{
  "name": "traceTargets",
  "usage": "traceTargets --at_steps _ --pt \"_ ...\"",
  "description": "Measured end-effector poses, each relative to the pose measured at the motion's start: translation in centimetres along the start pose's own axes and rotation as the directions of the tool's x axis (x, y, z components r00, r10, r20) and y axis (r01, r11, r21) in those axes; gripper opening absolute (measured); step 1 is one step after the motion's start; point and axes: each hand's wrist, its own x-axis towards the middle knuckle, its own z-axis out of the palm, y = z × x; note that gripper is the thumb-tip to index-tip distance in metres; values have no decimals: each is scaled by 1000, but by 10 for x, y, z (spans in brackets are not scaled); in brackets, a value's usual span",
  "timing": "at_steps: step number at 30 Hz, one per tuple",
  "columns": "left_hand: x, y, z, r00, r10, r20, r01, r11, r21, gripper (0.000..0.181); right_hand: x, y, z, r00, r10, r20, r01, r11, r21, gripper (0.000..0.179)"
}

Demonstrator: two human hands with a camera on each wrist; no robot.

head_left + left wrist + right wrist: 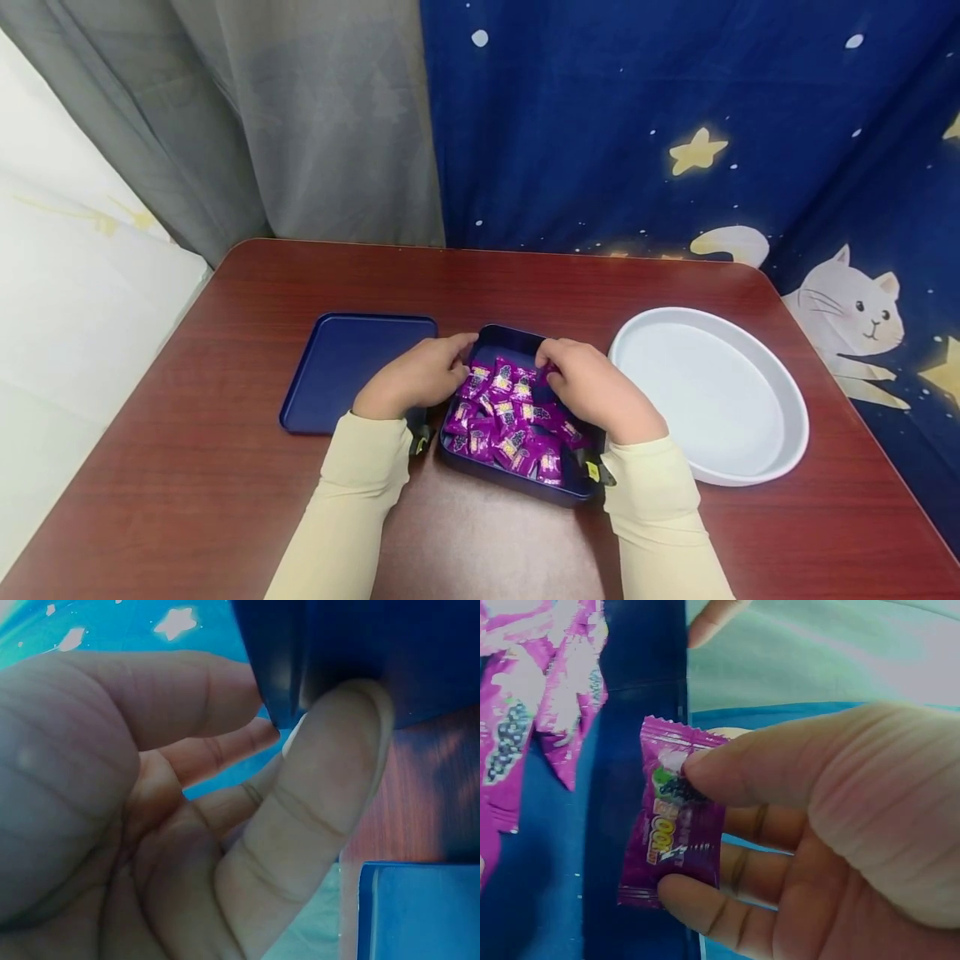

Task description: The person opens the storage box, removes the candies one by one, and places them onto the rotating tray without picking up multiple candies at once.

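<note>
Beyond cream sleeves (367,467), pinching grape candy (667,825) in right grip (592,387), box (510,481) in left grip (420,377); could drop candy by slackening.

I pinch one purple grape-printed candy (676,840) by the right wall of an open navy box (510,477); matching candies (504,412) lie heaped inside.

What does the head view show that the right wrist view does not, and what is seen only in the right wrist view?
Only the head view: the white tray, the flat blue tray and the cat print on the curtain.

Only the right wrist view: the grape picture and lettering on the packet pinched in the right grip.

Both: the right grip, the blue box and purple packets inside it.
</note>
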Motion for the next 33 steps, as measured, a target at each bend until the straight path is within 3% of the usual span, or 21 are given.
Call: traceTargets --at_steps 16,24,33 --pt "0 0 -1 1000 -10 4 10 1000 4 52 -5 -4 -30 1000 -4 -24 5 999 47 16" --pt "-2 1 1 1000 -15 -2 15 1000 -3 52 -17 27 -55 998 53 -30 -53 999 -2 11" --pt "-2 1 1 1000 -22 1 22 1000 -16 52 -33 66 -79 996 83 -35 -86 993 -77 20"
